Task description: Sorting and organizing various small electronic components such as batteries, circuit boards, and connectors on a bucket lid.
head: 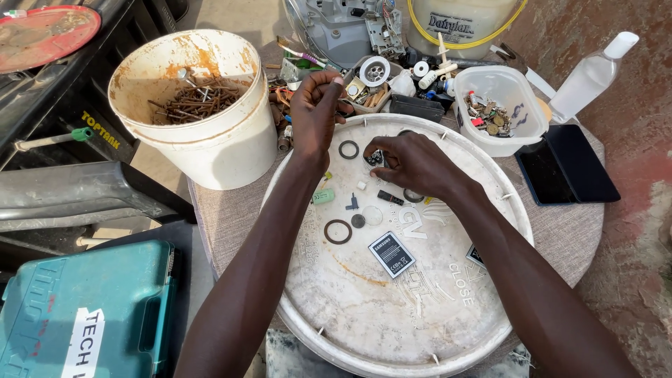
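Observation:
My left hand (316,105) is raised over the far edge of a round white lid (392,308), its fingertips pinched on a small thin metal part near a box of odds and ends. My right hand (413,162) rests on the lid with its fingers closed around a small dark part (376,158). Between the hands lies a dark ring (348,149). Nearer to me on the lid lie a brown ring (338,231), a small grey disc (358,221), a flat phone battery (392,254) and a small green piece (323,197).
A white bucket (210,133) with rusty nails stands at the left. A clear tub (500,108) of small parts, a clear bottle (588,77) and a dark phone (567,168) lie at the right. A teal tool case (84,315) is at bottom left.

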